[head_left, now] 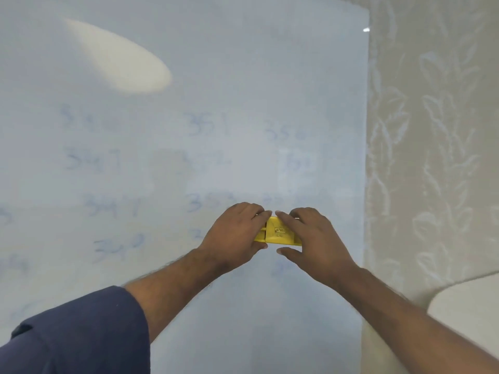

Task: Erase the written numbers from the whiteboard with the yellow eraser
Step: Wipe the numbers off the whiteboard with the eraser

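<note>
Pale leaf-patterned wallpaper (pixel 432 130) is seen to the right of a large glossy whiteboard (pixel 189 63), on which faint blue written numbers (pixel 208 125) remain. Low on the board, a yellow rectangular plastic eraser (pixel 278 231) is gripped by the left hand (pixel 235 233) and the right hand (pixel 313 236), fingers curled over its ends.
</note>
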Available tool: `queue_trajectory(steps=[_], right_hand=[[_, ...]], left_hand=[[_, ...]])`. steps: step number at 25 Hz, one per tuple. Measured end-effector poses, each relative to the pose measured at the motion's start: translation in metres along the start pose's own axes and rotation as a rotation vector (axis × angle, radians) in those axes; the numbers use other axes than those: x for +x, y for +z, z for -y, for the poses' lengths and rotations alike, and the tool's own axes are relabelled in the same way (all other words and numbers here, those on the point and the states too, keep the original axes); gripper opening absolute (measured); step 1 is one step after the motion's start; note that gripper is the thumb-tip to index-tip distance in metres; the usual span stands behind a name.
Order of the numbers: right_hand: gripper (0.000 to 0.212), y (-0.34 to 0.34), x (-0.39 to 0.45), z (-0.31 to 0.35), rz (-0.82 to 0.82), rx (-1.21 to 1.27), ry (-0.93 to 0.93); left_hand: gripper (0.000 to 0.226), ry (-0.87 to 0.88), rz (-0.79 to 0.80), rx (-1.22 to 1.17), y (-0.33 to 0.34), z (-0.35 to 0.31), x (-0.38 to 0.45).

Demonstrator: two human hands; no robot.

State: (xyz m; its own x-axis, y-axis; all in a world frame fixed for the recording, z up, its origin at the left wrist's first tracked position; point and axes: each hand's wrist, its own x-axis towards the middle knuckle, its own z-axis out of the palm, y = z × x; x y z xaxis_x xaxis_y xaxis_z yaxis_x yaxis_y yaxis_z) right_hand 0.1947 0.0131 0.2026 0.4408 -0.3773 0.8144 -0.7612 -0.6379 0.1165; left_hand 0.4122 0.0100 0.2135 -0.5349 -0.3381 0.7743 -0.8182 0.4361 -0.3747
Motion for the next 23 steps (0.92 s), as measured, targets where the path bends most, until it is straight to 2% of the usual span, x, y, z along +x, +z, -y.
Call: queue_trajectory(steps=[4,13,19,23], right_hand=[[0.062,0.026,0.046,0.052,-0.044,0.063,-0.098],[0.058,0.073,0.123,0.161,-0.154,0.139,-0.314],[0.053,0.102,0.155,0.238,-0.229,0.207,-0.379],[0.059,0.121,0.181,0.282,-0.236,0.241,-0.383]], left_hand=[[0.064,-0.046,-0.033,0.095,-0.04,0.046,-0.032],[0.068,-0.125,-0.068,0.316,-0.125,0.139,-0.111],[0.069,-0.127,-0.077,0.392,-0.169,0.189,-0.161],[0.066,-0.116,-0.067,0.429,-0.196,0.228,-0.186]])
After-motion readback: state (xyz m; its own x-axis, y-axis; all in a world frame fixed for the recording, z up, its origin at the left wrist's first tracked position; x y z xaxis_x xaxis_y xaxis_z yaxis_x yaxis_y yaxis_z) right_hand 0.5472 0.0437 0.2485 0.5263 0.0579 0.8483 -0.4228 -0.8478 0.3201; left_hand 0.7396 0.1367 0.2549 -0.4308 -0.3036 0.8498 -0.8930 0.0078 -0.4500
